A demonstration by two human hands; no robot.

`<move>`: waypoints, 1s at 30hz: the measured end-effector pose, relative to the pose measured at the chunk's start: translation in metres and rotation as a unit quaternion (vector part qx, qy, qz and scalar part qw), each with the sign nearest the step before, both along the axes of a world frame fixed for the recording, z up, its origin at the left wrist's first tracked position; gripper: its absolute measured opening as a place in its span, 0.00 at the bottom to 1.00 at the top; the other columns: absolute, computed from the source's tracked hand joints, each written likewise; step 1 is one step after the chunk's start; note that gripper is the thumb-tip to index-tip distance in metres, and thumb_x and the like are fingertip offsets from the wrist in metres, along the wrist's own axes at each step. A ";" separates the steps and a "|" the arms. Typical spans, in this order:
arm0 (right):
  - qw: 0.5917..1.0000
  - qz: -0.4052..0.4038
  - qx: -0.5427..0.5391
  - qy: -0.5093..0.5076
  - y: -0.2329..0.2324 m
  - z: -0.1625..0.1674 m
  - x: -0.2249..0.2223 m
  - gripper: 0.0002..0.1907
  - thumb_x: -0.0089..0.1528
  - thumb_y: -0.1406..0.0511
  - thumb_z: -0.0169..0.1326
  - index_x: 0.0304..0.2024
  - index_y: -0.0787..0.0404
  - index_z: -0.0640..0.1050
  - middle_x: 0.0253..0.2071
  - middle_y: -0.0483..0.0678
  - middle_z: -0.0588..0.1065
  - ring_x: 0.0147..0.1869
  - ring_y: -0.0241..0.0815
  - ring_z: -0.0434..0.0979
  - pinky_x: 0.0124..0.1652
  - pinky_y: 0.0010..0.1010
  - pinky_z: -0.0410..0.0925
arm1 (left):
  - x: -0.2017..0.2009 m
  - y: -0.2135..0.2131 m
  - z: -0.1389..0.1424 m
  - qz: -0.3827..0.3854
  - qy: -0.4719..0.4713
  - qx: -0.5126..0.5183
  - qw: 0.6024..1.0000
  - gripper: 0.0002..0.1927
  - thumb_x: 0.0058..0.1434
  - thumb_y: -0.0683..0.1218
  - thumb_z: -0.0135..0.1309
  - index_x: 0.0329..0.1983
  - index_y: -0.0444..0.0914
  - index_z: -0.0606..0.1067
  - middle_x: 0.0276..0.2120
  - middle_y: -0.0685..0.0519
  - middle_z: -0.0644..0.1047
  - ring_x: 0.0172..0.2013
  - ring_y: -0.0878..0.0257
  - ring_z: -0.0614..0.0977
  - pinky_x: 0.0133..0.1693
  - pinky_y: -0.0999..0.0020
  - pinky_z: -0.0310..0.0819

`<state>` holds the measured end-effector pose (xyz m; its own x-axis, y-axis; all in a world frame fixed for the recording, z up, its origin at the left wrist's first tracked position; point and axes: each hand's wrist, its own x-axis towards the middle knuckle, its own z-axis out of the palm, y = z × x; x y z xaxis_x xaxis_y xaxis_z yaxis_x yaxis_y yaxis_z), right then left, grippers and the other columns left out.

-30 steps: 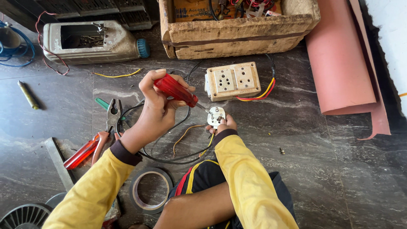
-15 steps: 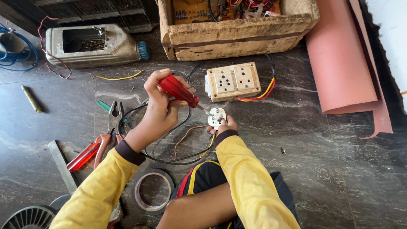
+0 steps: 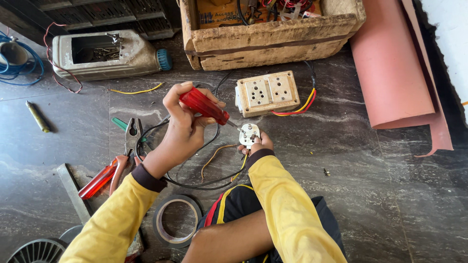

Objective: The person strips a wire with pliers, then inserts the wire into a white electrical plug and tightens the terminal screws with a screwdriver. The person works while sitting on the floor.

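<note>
The left hand (image 3: 183,127) is wrapped around the red plastic handle of a screwdriver (image 3: 204,105), fingers closed tight on it, with the metal shaft angling down to the right so that its tip meets the small white three-pin plug (image 3: 248,135). The right hand (image 3: 258,144) pinches that plug from below, fingertips clamped on its sides, holding it just above the dark grey marbled stone floor (image 3: 370,185). Both arms wear yellow sleeves with dark cuffs.

A thin black cable (image 3: 195,182) loops on the floor under the hands, and yellow wire strands (image 3: 210,158) run up toward the plug. Just beyond the plug, to the far right of it, lies a cream rectangular switchboard with two sockets (image 3: 267,93), with red and yellow wires trailing from its right side. Behind that stands a worn wooden crate (image 3: 273,41) full of tangled cables.

To the left of the left hand, red-handled pliers (image 3: 114,163) rest on the floor, near a small green-handled tool (image 3: 119,123). A roll of grey tape (image 3: 178,220) lies near, between the arms. At far left sits a grey plastic can cut open on its side (image 3: 105,53), with a blue cap. A rolled pink sheet (image 3: 395,68) lies at the far right.
</note>
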<state>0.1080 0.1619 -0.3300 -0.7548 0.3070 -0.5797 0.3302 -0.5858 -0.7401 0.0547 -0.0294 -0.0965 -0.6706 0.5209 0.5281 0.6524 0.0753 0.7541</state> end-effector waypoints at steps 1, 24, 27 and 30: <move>1.000 0.002 0.002 0.002 0.000 0.000 0.000 0.20 0.72 0.67 0.27 0.60 0.64 0.69 0.41 0.58 0.77 0.24 0.45 0.75 0.21 0.30 0.62 | 0.000 0.000 0.000 -0.005 -0.005 0.000 1.000 0.44 0.61 0.21 0.46 0.68 0.45 0.41 0.55 0.39 0.69 0.55 0.48 0.83 0.57 0.54 0.83; 1.000 -0.014 -0.007 -0.024 0.002 0.002 -0.001 0.20 0.72 0.67 0.30 0.62 0.62 0.68 0.42 0.59 0.78 0.23 0.45 0.75 0.20 0.29 0.62 | -0.001 0.004 -0.005 -0.011 -0.003 -0.010 1.000 0.42 0.62 0.21 0.45 0.68 0.44 0.41 0.55 0.39 0.69 0.55 0.48 0.83 0.56 0.55 0.83; 1.000 -0.005 -0.010 -0.006 0.003 0.002 0.000 0.20 0.72 0.68 0.29 0.62 0.64 0.69 0.41 0.59 0.78 0.23 0.45 0.74 0.20 0.29 0.62 | -0.002 0.002 -0.004 -0.001 0.003 -0.021 1.000 0.42 0.61 0.21 0.44 0.67 0.44 0.41 0.54 0.39 0.69 0.54 0.49 0.83 0.55 0.55 0.84; 1.000 0.007 -0.008 0.001 0.003 0.002 0.001 0.21 0.72 0.68 0.29 0.61 0.64 0.70 0.41 0.58 0.77 0.23 0.45 0.74 0.20 0.29 0.62 | -0.002 0.001 -0.003 -0.006 -0.019 -0.013 1.000 0.42 0.63 0.22 0.46 0.67 0.44 0.42 0.54 0.39 0.69 0.53 0.50 0.83 0.55 0.55 0.84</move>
<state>0.1087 0.1645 -0.3279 -0.7600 0.2876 -0.5828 0.3366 -0.5930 -0.7315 0.0524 -0.0288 -0.1000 -0.6836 0.5421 0.4886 0.6248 0.0888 0.7757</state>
